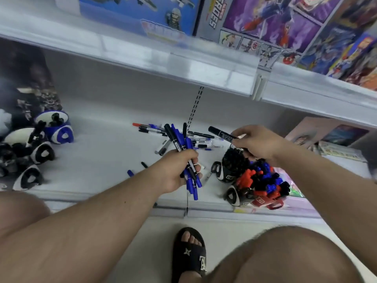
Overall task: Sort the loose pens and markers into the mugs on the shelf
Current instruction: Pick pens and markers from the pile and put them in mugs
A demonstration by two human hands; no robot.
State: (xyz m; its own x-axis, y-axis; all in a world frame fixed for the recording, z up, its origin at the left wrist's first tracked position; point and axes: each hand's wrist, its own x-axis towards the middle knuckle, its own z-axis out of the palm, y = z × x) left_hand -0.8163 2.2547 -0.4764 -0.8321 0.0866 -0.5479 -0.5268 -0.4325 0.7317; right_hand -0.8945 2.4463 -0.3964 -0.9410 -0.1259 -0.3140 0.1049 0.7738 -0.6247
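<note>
Your left hand [175, 170] has its grip curled tight round a bundle of blue and black pens [184, 158], which fan out above your fist and poke out below it, over the front part of the white shelf [102, 152]. Your right hand [259, 142] pinches a single black marker [221, 133] between thumb and fingertips, the capped end pointing left and slightly up, held just above a black mug [224, 172] crammed with black-capped markers. Just in front of that mug, nearer the shelf edge, stand more mugs filled with red, blue and black markers [263, 180]; how many mugs there are is hard to tell under the clutter.

Behind your left hand, a loose pile of pens [195, 137] lies on the shelf, one with a red cap [135, 124] at its left end. Two small caps or stubs [137, 169] lie near your left forearm. Far left, a blue and white mug [56, 127] holds a few dark markers, with black and white mugs [28, 160] clustered beside it. Toy boxes [265, 23] line the shelf above.
</note>
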